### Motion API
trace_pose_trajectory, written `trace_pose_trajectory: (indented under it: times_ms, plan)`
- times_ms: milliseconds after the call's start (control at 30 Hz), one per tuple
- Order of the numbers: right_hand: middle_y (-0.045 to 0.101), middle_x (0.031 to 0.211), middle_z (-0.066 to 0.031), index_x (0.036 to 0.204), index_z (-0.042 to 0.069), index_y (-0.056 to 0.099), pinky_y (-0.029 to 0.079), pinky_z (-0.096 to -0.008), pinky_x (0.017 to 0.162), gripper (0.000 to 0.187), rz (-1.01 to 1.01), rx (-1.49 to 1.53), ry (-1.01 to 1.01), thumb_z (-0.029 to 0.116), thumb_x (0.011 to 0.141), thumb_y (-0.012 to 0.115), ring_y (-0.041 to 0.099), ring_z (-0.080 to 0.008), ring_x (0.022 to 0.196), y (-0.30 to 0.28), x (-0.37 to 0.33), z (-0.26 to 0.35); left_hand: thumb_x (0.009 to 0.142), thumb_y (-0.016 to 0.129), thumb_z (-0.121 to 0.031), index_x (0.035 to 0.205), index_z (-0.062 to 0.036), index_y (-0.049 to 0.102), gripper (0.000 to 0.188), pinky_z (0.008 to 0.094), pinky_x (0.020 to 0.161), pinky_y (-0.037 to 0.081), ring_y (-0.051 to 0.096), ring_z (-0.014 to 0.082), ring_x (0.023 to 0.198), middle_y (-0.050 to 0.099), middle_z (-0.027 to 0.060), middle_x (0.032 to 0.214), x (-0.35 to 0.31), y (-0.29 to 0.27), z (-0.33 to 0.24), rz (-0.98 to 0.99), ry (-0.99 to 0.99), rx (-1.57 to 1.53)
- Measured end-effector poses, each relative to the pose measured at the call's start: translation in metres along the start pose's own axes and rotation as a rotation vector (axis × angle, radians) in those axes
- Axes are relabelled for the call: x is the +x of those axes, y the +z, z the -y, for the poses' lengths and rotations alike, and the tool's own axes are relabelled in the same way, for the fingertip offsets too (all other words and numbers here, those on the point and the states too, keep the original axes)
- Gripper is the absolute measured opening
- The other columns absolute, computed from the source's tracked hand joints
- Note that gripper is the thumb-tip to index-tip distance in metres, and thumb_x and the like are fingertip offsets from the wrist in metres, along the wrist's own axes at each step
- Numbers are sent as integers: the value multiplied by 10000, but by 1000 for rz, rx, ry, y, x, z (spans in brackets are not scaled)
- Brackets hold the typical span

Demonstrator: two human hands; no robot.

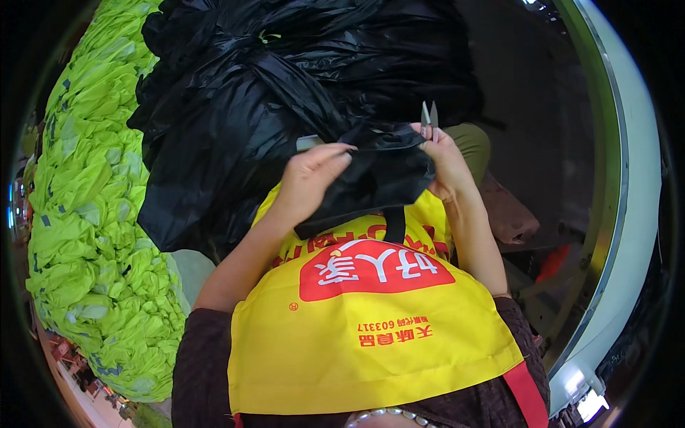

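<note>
Black fabric [385,178] beside green pile [100,214]

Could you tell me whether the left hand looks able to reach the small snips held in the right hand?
Probably yes: the left hand grips the black fabric right beside the right hand, with the snips exposed above.

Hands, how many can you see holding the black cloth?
2. The left hand pinches the black cloth from the left. The right hand grips its right edge and also holds small snips pointing up. No other hands show.
</note>
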State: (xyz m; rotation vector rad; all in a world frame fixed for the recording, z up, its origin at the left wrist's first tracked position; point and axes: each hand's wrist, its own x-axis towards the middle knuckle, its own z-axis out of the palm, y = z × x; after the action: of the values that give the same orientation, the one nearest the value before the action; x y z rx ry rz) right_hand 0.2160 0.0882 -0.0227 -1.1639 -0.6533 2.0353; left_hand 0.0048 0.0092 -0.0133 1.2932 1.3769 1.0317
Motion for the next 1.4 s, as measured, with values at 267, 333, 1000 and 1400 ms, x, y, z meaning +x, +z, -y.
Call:
trace_pose_trajectory:
  times_ms: [267,333,1000,1400]
  plan:
    - [513,660,71,763,68,644,354,-200,572,133,507,-545,-29,190,782,694,437,-26,612,-26,-15,22,928,458,-234,916,-4,592,267,269,742,521,644,171,783,657,101,890,3,-20,-20,26,-447,-1097]
    - [559,674,51,799,58,659,386,-192,586,145,551,-547,-51,203,801,671,481,-38,611,-33,-9,20,924,465,-256,909,-23,589,264,253,714,515,633,160,739,649,82,840,4,-18,-29,-44,-490,-1045]
    - [574,705,19,857,38,637,403,-190,614,169,281,-607,-340,203,866,599,510,-53,654,-17,-9,18,865,565,-151,897,-19,642,156,188,707,480,604,80,745,652,36,837,48,2,-28,561,-490,-519]
    - [559,821,-69,894,57,655,460,-262,544,246,231,-1202,-986,54,662,738,579,-166,683,13,-45,22,849,578,-241,994,-19,637,272,247,845,388,544,108,925,633,51,965,33,6,-23,413,-545,-522]
